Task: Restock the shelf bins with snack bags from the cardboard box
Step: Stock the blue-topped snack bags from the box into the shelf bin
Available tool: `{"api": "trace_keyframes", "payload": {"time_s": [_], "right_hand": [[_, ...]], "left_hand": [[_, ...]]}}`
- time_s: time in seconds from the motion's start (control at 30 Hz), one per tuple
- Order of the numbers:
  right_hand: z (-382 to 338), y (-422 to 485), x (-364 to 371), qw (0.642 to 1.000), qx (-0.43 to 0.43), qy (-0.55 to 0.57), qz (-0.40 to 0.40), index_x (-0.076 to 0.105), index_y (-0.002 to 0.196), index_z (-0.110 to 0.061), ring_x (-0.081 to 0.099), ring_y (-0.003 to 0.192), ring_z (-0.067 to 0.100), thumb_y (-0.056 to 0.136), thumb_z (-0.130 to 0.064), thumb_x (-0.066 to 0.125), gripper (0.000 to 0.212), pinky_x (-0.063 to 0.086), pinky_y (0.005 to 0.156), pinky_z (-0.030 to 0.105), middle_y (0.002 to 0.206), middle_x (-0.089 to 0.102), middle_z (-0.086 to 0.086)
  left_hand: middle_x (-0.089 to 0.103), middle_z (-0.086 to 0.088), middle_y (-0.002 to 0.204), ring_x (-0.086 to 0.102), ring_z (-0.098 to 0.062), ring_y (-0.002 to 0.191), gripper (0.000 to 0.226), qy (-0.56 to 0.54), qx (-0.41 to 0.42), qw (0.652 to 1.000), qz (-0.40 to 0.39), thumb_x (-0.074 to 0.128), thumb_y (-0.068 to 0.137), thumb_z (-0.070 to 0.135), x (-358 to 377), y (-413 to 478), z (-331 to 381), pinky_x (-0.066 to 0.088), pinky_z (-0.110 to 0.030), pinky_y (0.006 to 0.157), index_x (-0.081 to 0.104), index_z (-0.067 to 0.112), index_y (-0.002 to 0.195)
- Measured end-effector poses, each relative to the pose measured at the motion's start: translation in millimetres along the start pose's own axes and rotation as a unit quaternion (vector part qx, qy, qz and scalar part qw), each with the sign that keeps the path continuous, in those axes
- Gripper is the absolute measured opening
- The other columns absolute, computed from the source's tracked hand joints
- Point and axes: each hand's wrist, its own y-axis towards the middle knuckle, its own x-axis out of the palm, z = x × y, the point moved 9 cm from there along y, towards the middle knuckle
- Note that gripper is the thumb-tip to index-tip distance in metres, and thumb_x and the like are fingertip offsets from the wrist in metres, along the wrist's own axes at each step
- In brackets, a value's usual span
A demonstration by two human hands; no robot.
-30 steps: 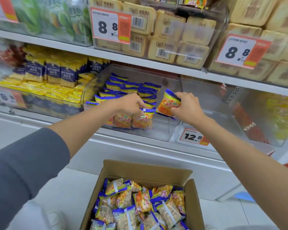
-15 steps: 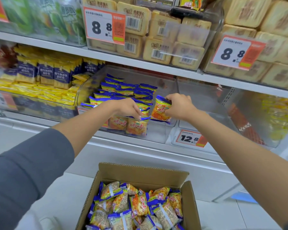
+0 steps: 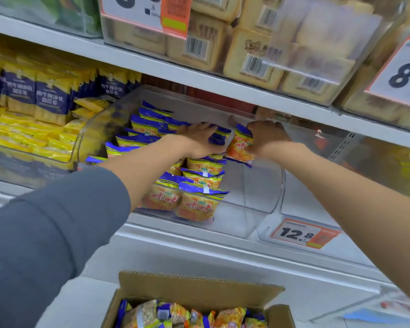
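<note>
At the centre of the frame our right hand point(image 3: 268, 138) grips an orange snack bag point(image 3: 240, 147) with blue-and-yellow striped ends, upright inside the clear bin point(image 3: 251, 209). Our left hand point(image 3: 199, 140) presses flat, fingers straight, on the rows of bags point(image 3: 199, 204) there. More bags fill the cardboard box point(image 3: 199, 286) at bottom centre.

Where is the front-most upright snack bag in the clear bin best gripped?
Pinch its blue crimped top seal from above. The front-most snack bag stands upright against the front wall of the clear bin, with a neighbouring bag at its left, so the top edge is easiest to reach.
</note>
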Motion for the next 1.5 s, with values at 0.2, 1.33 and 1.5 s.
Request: {"api": "trace_keyframes", "payload": {"time_s": [0.2,1.33,1.5], "right_hand": [[12.0,48.3,19.0,0.999,0.006,0.038,-0.028,0.058,0.123,-0.008,0.060,0.099,0.033,0.077,-0.012,0.073,0.049,0.038,0.070,0.029,0.108,0.063,0.016],[-3.4,8.2,12.3,0.996,0.006,0.080,-0.041,0.053,0.132,-0.013,0.056,0.114,0.030,0.086,-0.007,0.059,0.047,0.051,0.092,0.039,0.126,0.058,0.012],[-34.7,-76.2,-20.6,0.978,-0.034,0.198,0.062,0.066,0.087,-0.012,0.059,0.082,0.031,0.084,-0.019,0.063,0.008,0.039,0.064,0.027,0.081,0.060,0.003]], "left_hand": [[0.012,0.000,0.163,0.003,-0.015,0.150,0.081,0.015,0.007,1.000,-0.019,0.022,0.086,0.079,13.4,10.6,-14.3,0.004,-0.047,0.118,0.016,0.036,0.154],[0.046,-0.001,0.146,0.044,-0.024,0.130,0.058,-0.074,-0.002,0.996,0.052,0.055,0.088,0.059,-26.3,-38.1,-3.1,0.039,-0.034,0.104,0.050,0.028,0.137],[0.063,0.008,0.084,0.060,-0.020,0.086,0.009,-0.128,0.011,0.986,0.108,0.063,0.085,0.033,-36.7,-113.6,24.4,0.051,-0.035,0.074,0.060,0.025,0.081]]}}
